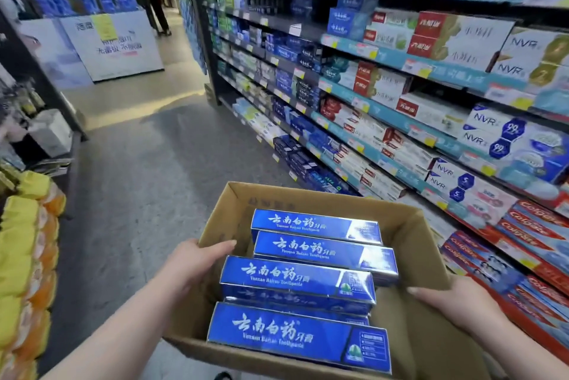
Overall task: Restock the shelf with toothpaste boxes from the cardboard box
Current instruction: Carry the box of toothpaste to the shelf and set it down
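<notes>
Both hands carry the load: the left hand [197, 259] grips the left wall of the cardboard box [308, 195] with fingers hooked over its rim, and the right hand [458, 302] clasps the right wall, thumb laid inside. The open-topped box is held up off the floor, just beside the shelf [378, 112] on the right. The blue toothpaste boxes [295, 281] lie flat inside it in a loose, overlapping stack, long sides across. Each pack looks light and stiff but thin-walled, with a glossy printed skin that may slide under dry fingers, and corners and end flaps that would dent if squeezed. The safest hold is probably at mid-length, thumb on one long face and fingers on the opposite one, lifting the topmost pack first. The carton's walls look soft enough to bow, so freeing one hand likely calls for propping it from beneath.
</notes>
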Demonstrator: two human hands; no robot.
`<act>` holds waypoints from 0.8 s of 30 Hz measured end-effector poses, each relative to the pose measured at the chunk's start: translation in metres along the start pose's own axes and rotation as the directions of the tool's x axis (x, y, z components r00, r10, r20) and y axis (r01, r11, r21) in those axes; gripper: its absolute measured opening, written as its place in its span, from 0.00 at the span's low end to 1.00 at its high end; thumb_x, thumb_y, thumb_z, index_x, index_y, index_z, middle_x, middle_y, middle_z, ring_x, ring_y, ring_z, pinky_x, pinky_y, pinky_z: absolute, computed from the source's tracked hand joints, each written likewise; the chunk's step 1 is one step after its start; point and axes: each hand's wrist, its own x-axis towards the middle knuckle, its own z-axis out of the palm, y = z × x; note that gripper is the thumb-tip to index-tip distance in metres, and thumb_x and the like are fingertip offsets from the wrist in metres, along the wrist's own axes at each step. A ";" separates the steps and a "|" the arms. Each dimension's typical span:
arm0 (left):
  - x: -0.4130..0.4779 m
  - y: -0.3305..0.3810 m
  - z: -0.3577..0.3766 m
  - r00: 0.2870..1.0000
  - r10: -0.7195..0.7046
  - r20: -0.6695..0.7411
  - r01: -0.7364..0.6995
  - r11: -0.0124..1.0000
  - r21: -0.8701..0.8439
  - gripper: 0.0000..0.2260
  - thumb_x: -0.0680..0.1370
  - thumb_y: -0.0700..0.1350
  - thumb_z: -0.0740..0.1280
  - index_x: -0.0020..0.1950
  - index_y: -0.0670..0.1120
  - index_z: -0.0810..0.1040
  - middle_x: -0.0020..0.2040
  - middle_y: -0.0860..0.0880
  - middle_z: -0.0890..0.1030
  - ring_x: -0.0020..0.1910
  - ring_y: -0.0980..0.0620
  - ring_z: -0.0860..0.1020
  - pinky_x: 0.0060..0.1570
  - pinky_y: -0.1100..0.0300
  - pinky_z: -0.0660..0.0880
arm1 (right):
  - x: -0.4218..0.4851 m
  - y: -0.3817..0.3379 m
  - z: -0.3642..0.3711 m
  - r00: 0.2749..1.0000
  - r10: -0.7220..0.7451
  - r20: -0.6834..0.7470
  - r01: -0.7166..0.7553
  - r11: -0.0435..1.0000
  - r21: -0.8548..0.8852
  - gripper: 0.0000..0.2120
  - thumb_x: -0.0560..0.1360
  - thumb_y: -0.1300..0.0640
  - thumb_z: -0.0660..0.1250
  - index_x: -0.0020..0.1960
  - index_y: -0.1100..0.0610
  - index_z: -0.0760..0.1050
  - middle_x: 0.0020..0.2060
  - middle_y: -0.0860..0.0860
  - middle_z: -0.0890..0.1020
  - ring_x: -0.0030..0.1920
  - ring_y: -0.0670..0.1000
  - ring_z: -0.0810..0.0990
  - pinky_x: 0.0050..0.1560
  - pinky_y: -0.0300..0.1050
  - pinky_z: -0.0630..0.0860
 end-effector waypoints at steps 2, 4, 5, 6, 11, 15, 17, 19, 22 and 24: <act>0.041 0.017 0.000 0.999 0.029 0.035 -0.029 1.000 0.005 0.28 0.65 0.57 0.74 0.56 0.40 0.75 0.42 0.44 0.81 0.40 0.46 0.79 0.34 0.55 0.75 | 0.024 -0.019 0.010 0.999 0.039 -0.035 -0.039 0.999 0.013 0.20 0.64 0.43 0.73 0.47 0.56 0.78 0.37 0.53 0.80 0.39 0.54 0.77 0.38 0.44 0.73; 0.082 0.035 -0.001 0.997 0.044 0.069 -0.047 0.998 0.037 0.30 0.65 0.58 0.74 0.58 0.40 0.74 0.46 0.43 0.81 0.43 0.44 0.80 0.39 0.52 0.78 | 0.045 -0.040 0.021 0.993 0.091 -0.072 -0.089 0.996 0.032 0.23 0.63 0.42 0.73 0.48 0.58 0.78 0.39 0.55 0.80 0.41 0.55 0.78 0.40 0.45 0.75; 0.103 0.044 -0.002 0.995 0.052 0.089 -0.057 0.997 0.049 0.31 0.64 0.58 0.74 0.59 0.41 0.74 0.49 0.42 0.82 0.46 0.43 0.80 0.44 0.49 0.79 | 0.055 -0.050 0.027 0.989 0.123 -0.085 -0.119 0.992 0.043 0.24 0.63 0.41 0.73 0.50 0.58 0.77 0.40 0.55 0.80 0.42 0.56 0.79 0.40 0.45 0.75; 0.125 0.054 -0.004 0.992 0.064 0.108 -0.071 0.995 0.067 0.32 0.64 0.59 0.74 0.59 0.41 0.74 0.51 0.41 0.81 0.48 0.42 0.80 0.48 0.47 0.78 | 0.065 -0.061 0.033 0.984 0.153 -0.096 -0.148 0.987 0.056 0.25 0.64 0.40 0.72 0.51 0.58 0.77 0.41 0.55 0.80 0.43 0.56 0.78 0.38 0.45 0.74; 0.214 0.107 -0.003 0.975 0.112 0.192 -0.145 0.975 0.166 0.35 0.63 0.61 0.74 0.62 0.43 0.72 0.55 0.42 0.81 0.51 0.41 0.80 0.53 0.43 0.77 | 0.098 -0.110 0.061 0.957 0.256 -0.140 -0.232 0.958 0.167 0.24 0.66 0.43 0.72 0.54 0.57 0.75 0.42 0.54 0.79 0.42 0.55 0.77 0.39 0.45 0.74; 0.267 0.143 0.015 0.956 0.133 0.262 -0.193 0.957 0.219 0.34 0.63 0.61 0.73 0.62 0.44 0.72 0.56 0.42 0.80 0.52 0.41 0.79 0.54 0.43 0.76 | 0.123 -0.126 0.072 0.912 0.384 -0.142 -0.345 0.908 0.239 0.24 0.66 0.44 0.72 0.52 0.61 0.75 0.34 0.52 0.77 0.36 0.52 0.76 0.32 0.44 0.71; 0.292 0.159 0.031 0.946 0.135 0.295 -0.211 0.947 0.243 0.35 0.64 0.61 0.73 0.64 0.44 0.70 0.58 0.42 0.79 0.54 0.41 0.79 0.56 0.43 0.76 | 0.141 -0.131 0.075 0.888 0.435 -0.149 -0.391 0.885 0.254 0.24 0.65 0.43 0.72 0.52 0.60 0.76 0.39 0.55 0.80 0.41 0.56 0.78 0.36 0.45 0.73; 0.317 0.172 0.050 0.936 0.116 0.332 -0.213 0.938 0.272 0.35 0.65 0.60 0.73 0.65 0.43 0.69 0.59 0.41 0.79 0.55 0.41 0.78 0.56 0.43 0.75 | 0.160 -0.134 0.076 0.867 0.474 -0.154 -0.422 0.862 0.279 0.25 0.65 0.43 0.72 0.54 0.60 0.74 0.41 0.56 0.78 0.43 0.57 0.77 0.37 0.45 0.71; 0.353 0.185 0.081 0.921 0.088 0.380 -0.207 0.936 0.284 0.32 0.64 0.58 0.74 0.62 0.44 0.72 0.53 0.42 0.81 0.50 0.43 0.79 0.54 0.45 0.76 | 0.195 -0.135 0.079 0.840 0.523 -0.145 -0.468 0.833 0.296 0.22 0.67 0.42 0.71 0.49 0.59 0.74 0.37 0.54 0.77 0.42 0.56 0.75 0.36 0.45 0.71; 0.376 0.196 0.102 0.913 0.063 0.404 -0.190 0.940 0.282 0.28 0.65 0.56 0.74 0.59 0.44 0.73 0.47 0.44 0.81 0.45 0.45 0.80 0.50 0.49 0.77 | 0.221 -0.134 0.084 0.822 0.557 -0.123 -0.499 0.806 0.318 0.21 0.66 0.41 0.71 0.48 0.57 0.76 0.40 0.55 0.79 0.43 0.57 0.78 0.40 0.47 0.73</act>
